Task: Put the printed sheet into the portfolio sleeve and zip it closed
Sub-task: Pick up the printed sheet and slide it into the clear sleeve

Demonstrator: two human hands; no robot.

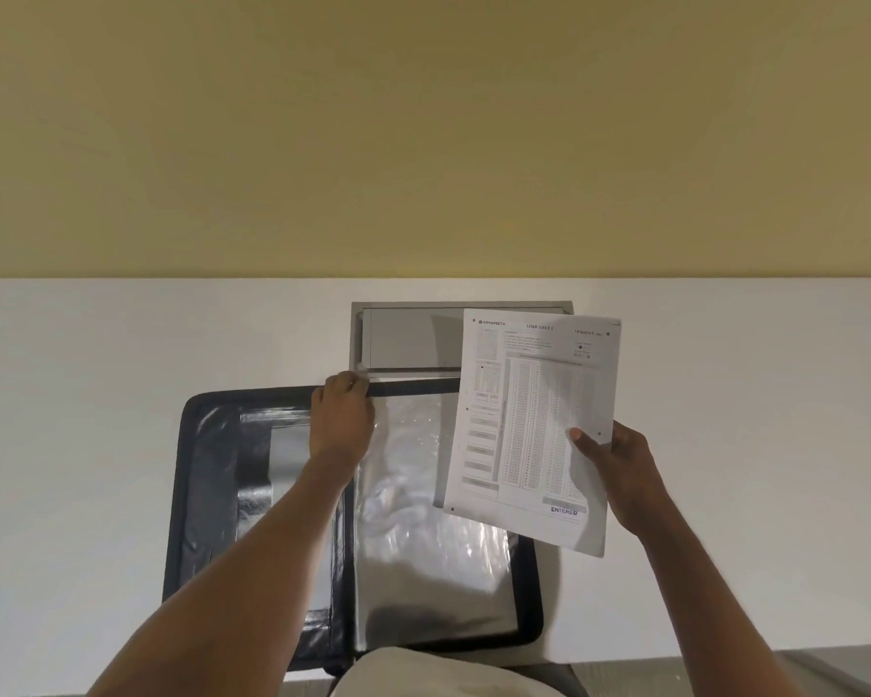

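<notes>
black zip portfolio (207, 475) lies open at the near edge of the white worktop (96, 394), clear sleeve (423, 535) uppermost on its right half. left hand (340, 420) pinches the sleeve's top edge. right hand (619, 475) grips the printed omr sheet (529, 420) by its right margin, raised and tilted over the portfolio's far right corner. grey recessed hatch (408, 339) behind.

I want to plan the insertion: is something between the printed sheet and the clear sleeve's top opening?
Nothing visible blocks it. The right hand holds the printed sheet above the clear sleeve; the left hand grips the sleeve's top edge.
</notes>
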